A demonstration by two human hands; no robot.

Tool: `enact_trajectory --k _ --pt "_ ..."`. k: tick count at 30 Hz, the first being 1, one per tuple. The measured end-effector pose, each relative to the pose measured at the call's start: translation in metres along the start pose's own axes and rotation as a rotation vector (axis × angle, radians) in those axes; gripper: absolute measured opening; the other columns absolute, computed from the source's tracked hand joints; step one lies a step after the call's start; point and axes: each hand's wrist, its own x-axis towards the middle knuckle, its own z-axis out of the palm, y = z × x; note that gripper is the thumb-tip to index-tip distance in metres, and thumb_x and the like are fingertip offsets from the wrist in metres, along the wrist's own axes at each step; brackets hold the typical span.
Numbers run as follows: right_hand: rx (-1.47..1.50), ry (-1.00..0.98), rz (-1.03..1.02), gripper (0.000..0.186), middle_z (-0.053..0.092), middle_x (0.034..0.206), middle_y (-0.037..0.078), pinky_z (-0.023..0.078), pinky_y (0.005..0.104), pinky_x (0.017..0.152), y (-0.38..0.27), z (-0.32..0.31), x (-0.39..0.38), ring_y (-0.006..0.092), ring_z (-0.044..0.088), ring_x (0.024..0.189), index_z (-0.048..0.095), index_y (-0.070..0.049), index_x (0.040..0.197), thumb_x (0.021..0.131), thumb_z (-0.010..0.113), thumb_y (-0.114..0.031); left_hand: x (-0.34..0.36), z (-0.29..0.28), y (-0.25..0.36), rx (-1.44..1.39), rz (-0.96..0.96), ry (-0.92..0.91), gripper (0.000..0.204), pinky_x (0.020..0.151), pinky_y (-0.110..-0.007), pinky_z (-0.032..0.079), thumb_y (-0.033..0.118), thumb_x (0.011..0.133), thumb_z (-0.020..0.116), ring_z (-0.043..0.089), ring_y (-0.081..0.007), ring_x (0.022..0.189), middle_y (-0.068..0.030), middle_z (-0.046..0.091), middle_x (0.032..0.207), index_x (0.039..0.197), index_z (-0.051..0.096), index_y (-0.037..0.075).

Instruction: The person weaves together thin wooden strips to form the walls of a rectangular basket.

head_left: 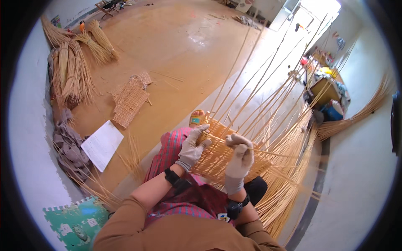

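A partly woven rattan panel rests across my lap, with long loose reeds fanning up and out from it. My left hand, in a pale glove, grips the panel's left upper edge, its thumb on the weave. My right hand, gloved too, is closed with bent fingers at a reed over the right half of the panel. A plaid cloth covers my legs, and a foot in a yellow sandal shows beyond the panel.
Woven pieces, reed bundles, a white board, grey cloth and a green foam mat lie to my left. Loose reeds spread to my right by the wall. A cluttered heap stands behind them.
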Motion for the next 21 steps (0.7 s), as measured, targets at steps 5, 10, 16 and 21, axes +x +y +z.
enact_trajectory --k 5,10,16,21 --pt "-0.249 0.02 -0.091 0.022 0.072 0.1 0.015 0.058 0.0345 0.089 -0.005 -0.031 -0.017 0.0238 0.072 0.098 0.064 0.001 0.109 0.091 0.073 0.009 0.004 0.015 0.004 0.128 0.016 0.083 0.059 0.11 -0.034 0.049 0.009 0.091 0.079 0.062 -0.0228 0.127 -0.0136 0.065 0.138 0.145 0.057 0.006" --pt "-0.271 -0.018 -0.462 0.026 0.07 0.101 0.018 0.063 0.0397 0.084 0.009 -0.019 -0.019 0.0297 0.074 0.097 0.06 0.001 0.106 0.088 0.069 0.016 -0.001 0.018 -0.01 0.01 0.085 0.101 0.059 0.109 -0.035 0.05 0.01 0.091 0.079 0.062 -0.0243 0.128 -0.0144 0.064 0.139 0.146 0.056 0.005" --pt "-0.612 -0.733 -0.674 0.024 0.073 0.105 0.012 0.062 0.0401 0.083 -0.016 0.06 -0.005 0.0318 0.073 0.107 0.072 -0.008 0.102 0.079 0.074 -0.014 -0.009 0.02 -0.016 -0.314 0.055 0.179 0.065 0.103 -0.029 0.055 -0.011 0.085 0.076 0.063 -0.0181 0.123 -0.0111 0.065 0.136 0.146 0.056 0.002" --pt "-0.588 -0.882 -0.531 0.013 0.075 0.105 0.01 0.06 0.0377 0.081 0.011 0.012 -0.048 0.0294 0.073 0.108 0.075 -0.008 0.092 0.079 0.07 -0.007 0.0 0.017 -0.026 0.025 0.272 0.156 0.066 0.1 -0.029 0.057 -0.017 0.083 0.073 0.064 -0.0193 0.122 -0.012 0.065 0.135 0.144 0.058 0.001"
